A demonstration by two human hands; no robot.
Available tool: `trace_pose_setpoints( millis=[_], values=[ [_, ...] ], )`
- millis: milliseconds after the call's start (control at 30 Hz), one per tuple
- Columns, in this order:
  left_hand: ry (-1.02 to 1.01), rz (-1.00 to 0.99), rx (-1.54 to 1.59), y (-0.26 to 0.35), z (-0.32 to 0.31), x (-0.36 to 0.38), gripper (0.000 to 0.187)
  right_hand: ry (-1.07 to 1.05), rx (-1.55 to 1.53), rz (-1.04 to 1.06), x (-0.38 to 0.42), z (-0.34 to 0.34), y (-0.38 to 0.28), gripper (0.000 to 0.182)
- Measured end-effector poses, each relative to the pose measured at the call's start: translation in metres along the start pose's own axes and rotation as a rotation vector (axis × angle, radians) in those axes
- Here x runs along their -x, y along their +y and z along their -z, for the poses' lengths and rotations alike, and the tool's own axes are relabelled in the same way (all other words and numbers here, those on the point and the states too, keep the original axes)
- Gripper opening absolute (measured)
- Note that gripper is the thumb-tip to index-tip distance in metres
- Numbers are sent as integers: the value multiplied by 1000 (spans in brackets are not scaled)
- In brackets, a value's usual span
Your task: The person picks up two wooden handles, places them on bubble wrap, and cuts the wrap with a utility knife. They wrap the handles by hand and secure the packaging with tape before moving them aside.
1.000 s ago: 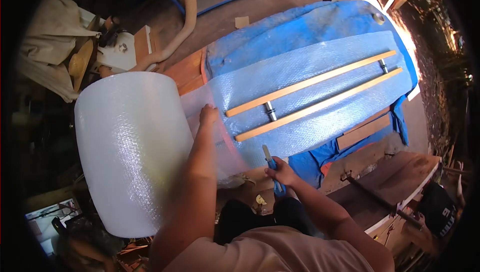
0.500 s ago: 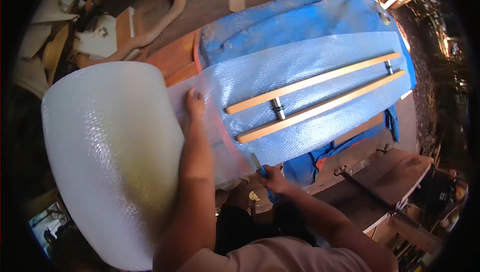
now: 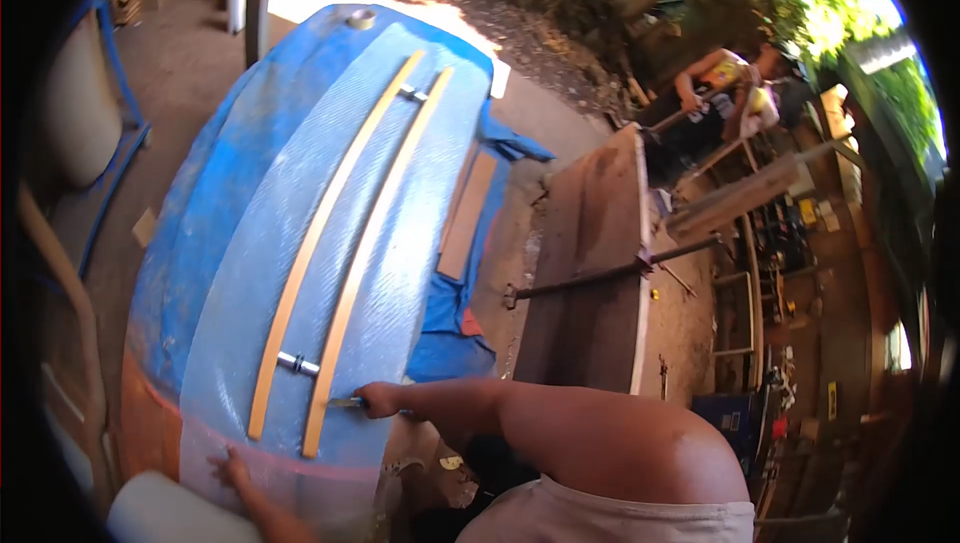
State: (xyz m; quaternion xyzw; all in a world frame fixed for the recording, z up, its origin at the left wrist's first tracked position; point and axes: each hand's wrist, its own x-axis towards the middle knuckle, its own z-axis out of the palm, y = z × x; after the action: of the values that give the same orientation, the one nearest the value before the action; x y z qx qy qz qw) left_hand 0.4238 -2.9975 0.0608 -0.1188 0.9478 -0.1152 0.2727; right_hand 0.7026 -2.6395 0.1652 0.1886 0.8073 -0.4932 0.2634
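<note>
My left hand (image 3: 238, 471) lies on the bubble wrap (image 3: 250, 273) near its roll, with the fingers spread. The big roll of bubble wrap (image 3: 175, 513) sits at the bottom left, partly out of view. In my right hand (image 3: 380, 399) is a blue-handled knife (image 3: 347, 403), its blade pointing left over the wrap beside the near end of a wooden bar. Two long wooden bars (image 3: 335, 208) (image 3: 385, 208) lie side by side on the wrap, with short metal posts (image 3: 298, 364) between them.
Blue tarp (image 3: 190, 233) covers the table under the wrap; a tape roll (image 3: 361, 19) rests at its far end. To the right stands a wooden bench (image 3: 580, 263) with a long clamp (image 3: 610, 271). Another person (image 3: 720, 93) is farther back. A hose (image 3: 75, 303) runs along the left.
My view has swung to the right, bringing the bench and the other person into sight. The knife is now beside the near end of the bars; my left hand stays on the wrap.
</note>
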Motion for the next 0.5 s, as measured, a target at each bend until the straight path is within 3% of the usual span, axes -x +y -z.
trace_pose_setpoints(
  millis=[33,133,200,333,400,500],
  values=[
    [-30,-10,9,-3,-19,-15,86,5,32,-41,6,2,13,38],
    [-7,72,163,8,11,0,80,26,73,-131,39,21,29,34],
    [211,6,402,14,28,24,51,52,91,-216,57,23,58,35],
    [175,-200,420,55,85,60,54,-6,166,-387,108,24,111,32],
    [154,-336,408,77,118,74,55,64,75,-553,155,38,92,30],
    [117,-505,380,87,156,98,58,224,-7,-595,222,38,72,25]
  ],
)
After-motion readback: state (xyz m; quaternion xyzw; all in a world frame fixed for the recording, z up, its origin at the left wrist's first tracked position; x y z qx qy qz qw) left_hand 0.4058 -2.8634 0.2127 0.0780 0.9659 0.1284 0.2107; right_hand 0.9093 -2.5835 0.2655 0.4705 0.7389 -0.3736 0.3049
